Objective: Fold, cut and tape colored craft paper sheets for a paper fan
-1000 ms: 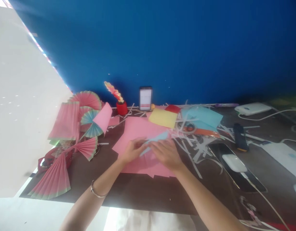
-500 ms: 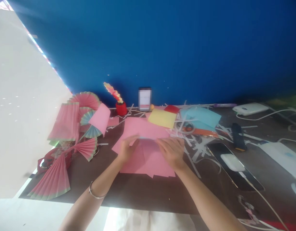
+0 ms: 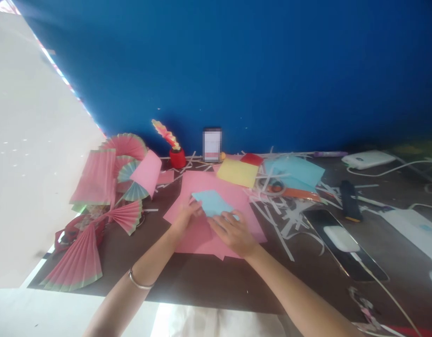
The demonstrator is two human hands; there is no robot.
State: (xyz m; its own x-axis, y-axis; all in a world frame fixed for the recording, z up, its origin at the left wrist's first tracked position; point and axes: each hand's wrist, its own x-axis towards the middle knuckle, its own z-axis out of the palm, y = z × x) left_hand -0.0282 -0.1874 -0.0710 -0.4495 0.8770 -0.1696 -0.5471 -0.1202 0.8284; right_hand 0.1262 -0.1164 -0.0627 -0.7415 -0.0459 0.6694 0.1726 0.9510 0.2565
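A light blue sheet of paper [image 3: 212, 201] lies over overlapping pink sheets [image 3: 251, 224] on the dark table [image 3: 216, 285]. At its left edge is my left hand [image 3: 186, 216], its fingers closed on the paper's lower left side. My right hand [image 3: 232, 229] rests along the lower right edge of the blue sheet, fingers spread and pressed down on it. Part of the sheet's near edge is hidden under the fingers.
Pink paper fans [image 3: 126, 217] stand at the left near a red pot [image 3: 177, 158]. A yellow sheet [image 3: 237, 172], white strips [image 3: 295, 216] and more blue paper [image 3: 296, 171] lie behind and right. A phone [image 3: 337, 236] with a cable is at the right.
The blue sheet, earlier seen as a thin edge between both hands, now shows its flat face. My right hand has moved left and nearer me.
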